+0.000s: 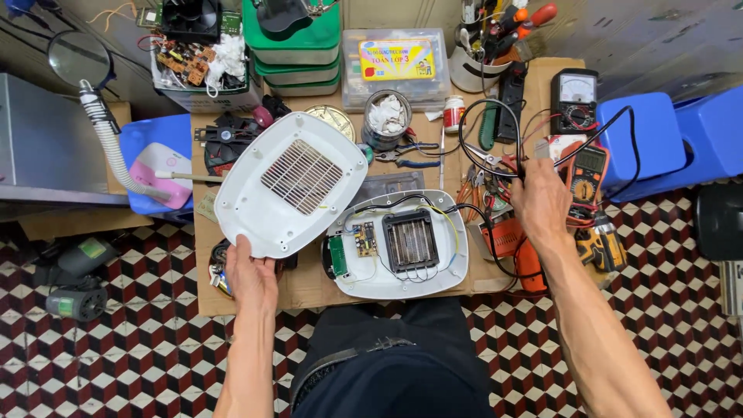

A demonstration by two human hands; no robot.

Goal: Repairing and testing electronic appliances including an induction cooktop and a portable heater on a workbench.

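Left hand [251,280] gripping one white vented cover [290,184], right hand [539,203] pinching one black cable [495,116]

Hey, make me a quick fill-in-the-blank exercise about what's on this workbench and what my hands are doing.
1. The left hand holds up the white cover with a ____ in its middle.
2. The right hand grips a ____ cable.
3. The open base rests on a ____ sheet.

Missing words: grille; black; cardboard
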